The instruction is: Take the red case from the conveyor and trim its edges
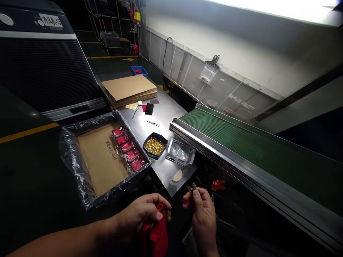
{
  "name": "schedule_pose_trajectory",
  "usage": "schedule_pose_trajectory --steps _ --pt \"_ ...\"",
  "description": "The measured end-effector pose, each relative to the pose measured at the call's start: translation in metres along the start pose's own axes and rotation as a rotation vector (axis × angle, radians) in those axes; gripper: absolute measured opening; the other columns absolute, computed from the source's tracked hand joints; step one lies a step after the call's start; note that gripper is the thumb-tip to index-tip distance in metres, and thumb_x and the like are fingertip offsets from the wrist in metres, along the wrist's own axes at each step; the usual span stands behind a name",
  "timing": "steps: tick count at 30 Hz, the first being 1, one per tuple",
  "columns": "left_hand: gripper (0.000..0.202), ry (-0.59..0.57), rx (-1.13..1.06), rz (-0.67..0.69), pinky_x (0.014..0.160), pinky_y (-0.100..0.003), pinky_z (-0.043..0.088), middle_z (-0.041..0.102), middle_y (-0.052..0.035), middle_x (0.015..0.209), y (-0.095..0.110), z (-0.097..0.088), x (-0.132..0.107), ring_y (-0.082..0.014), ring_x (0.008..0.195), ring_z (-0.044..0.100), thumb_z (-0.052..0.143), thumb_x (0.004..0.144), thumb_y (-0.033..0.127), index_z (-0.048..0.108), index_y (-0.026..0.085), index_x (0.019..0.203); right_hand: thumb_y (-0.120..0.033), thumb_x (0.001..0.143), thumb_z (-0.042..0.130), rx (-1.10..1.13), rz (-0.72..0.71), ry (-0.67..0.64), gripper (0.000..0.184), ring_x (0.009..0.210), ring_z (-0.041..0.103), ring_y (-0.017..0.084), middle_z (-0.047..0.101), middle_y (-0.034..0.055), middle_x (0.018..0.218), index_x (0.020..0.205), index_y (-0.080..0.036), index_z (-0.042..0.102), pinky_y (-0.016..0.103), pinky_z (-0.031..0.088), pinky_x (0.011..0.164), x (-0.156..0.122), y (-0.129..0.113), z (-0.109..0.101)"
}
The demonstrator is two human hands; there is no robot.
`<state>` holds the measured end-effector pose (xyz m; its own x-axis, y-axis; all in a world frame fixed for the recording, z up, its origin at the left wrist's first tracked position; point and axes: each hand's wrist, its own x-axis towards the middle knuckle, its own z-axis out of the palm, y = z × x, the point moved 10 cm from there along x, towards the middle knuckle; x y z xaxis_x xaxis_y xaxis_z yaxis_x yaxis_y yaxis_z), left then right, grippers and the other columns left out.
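Your L hand (142,214) grips red pouch (157,233), R hand (202,214) pinches small metal clip (193,186); a loose pinch could drop the clip into dark gap below.

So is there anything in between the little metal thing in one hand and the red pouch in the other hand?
Nothing visible. The right hand pinches the small metal piece in open air, and the left hand holds the red pouch just beside it. Only a dark gap lies between them.
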<state>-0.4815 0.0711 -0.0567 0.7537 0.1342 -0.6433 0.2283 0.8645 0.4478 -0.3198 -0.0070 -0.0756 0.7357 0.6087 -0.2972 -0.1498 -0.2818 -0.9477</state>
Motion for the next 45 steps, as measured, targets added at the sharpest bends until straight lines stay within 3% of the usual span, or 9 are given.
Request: schedule_pose_trajectory --steps 3,6,13,16,21,28,33,37,45 --pt "0.026 0.042 -0.013 0.057 0.074 -0.030 0.048 0.072 -0.0092 0.075 0.001 -0.011 0.007 -0.0207 0.074 0.067 0.076 0.067 0.033 0.068 0.011 0.079 -0.067 0.088 0.047 -0.226 0.023 0.025 0.049 0.068 0.060 0.016 0.065 0.0024 0.081 0.098 -0.019 0.054 0.031 0.051 0.071 0.025 0.038 0.003" --pt "0.035 0.063 -0.008 0.126 0.072 -0.029 0.049 0.069 -0.0053 0.068 0.004 -0.022 0.008 -0.0194 0.071 0.068 0.073 0.080 0.046 0.067 0.013 0.073 -0.063 0.085 0.052 -0.403 0.053 0.022 0.047 0.080 0.061 0.020 0.065 0.0056 0.087 0.092 -0.018 0.060 0.033 0.049 0.079 0.052 0.089 0.006" --pt "0.082 -0.072 0.290 0.210 0.087 -0.031 0.048 0.067 -0.0103 0.117 0.006 -0.028 -0.030 -0.0250 0.103 0.063 0.081 0.064 0.068 0.058 0.022 0.127 -0.042 0.090 0.059 -0.849 0.196 -0.062 0.028 0.083 0.059 0.017 0.063 0.0057 0.091 0.088 -0.014 0.063 0.036 0.049 0.082 0.091 0.196 0.006" --pt "0.105 -0.095 0.431 0.210 0.100 -0.039 0.044 0.058 -0.0093 0.132 0.006 -0.029 -0.051 -0.0326 0.119 0.056 0.085 0.053 0.071 0.043 0.031 0.141 -0.041 0.091 0.059 -0.927 0.191 -0.125 0.028 0.090 0.059 0.018 0.062 0.0065 0.102 0.098 -0.014 0.062 0.038 0.050 0.086 0.101 0.218 0.018" --pt "0.098 0.070 0.408 0.276 0.097 -0.041 0.048 0.051 -0.0124 0.141 0.019 -0.045 -0.068 -0.0317 0.115 0.058 0.090 0.057 0.058 0.044 0.030 0.139 -0.042 0.092 0.056 -0.903 0.158 -0.106 0.033 0.105 0.056 0.022 0.057 0.0107 0.116 0.110 -0.014 0.056 0.044 0.047 0.095 0.123 0.224 0.034" --pt "0.079 0.066 -0.073 0.515 0.102 -0.042 0.048 0.057 -0.0151 0.135 0.040 -0.058 -0.073 -0.0323 0.120 0.058 0.085 0.070 0.046 0.052 0.020 0.137 -0.055 0.084 0.048 -0.594 0.161 -0.060 0.052 0.106 0.060 0.035 0.059 0.0224 0.115 0.108 -0.010 0.058 0.050 0.047 0.097 0.095 0.177 0.046" --pt "0.064 0.100 -0.505 0.414 0.098 -0.041 0.052 0.072 -0.0154 0.117 0.016 -0.066 -0.053 -0.0285 0.108 0.067 0.068 0.085 0.057 0.061 0.011 0.128 -0.076 0.079 0.052 -0.121 -0.118 -0.457 0.077 0.120 0.058 0.029 0.057 0.0110 0.134 0.135 -0.024 0.048 0.042 0.051 0.099 -0.007 0.055 0.093" --pt "0.060 0.046 -0.627 0.230 0.085 -0.039 0.055 0.075 -0.0197 0.104 -0.014 -0.055 -0.028 -0.0296 0.096 0.070 0.057 0.090 0.057 0.067 0.003 0.115 -0.066 0.076 0.069 0.049 -0.381 -0.382 0.066 0.127 0.052 0.030 0.057 0.0073 0.133 0.131 -0.031 0.055 0.042 0.045 0.106 -0.059 -0.038 0.094" --pt "0.069 -0.152 -0.684 0.161 0.065 -0.029 0.052 0.074 -0.0176 0.090 -0.032 -0.046 -0.010 -0.0227 0.077 0.070 0.038 0.091 0.062 0.067 0.001 0.105 -0.048 0.075 0.079 0.011 -0.409 -0.384 0.052 0.111 0.060 0.027 0.066 0.0067 0.117 0.121 -0.031 0.062 0.041 0.053 0.094 -0.075 -0.060 0.108"
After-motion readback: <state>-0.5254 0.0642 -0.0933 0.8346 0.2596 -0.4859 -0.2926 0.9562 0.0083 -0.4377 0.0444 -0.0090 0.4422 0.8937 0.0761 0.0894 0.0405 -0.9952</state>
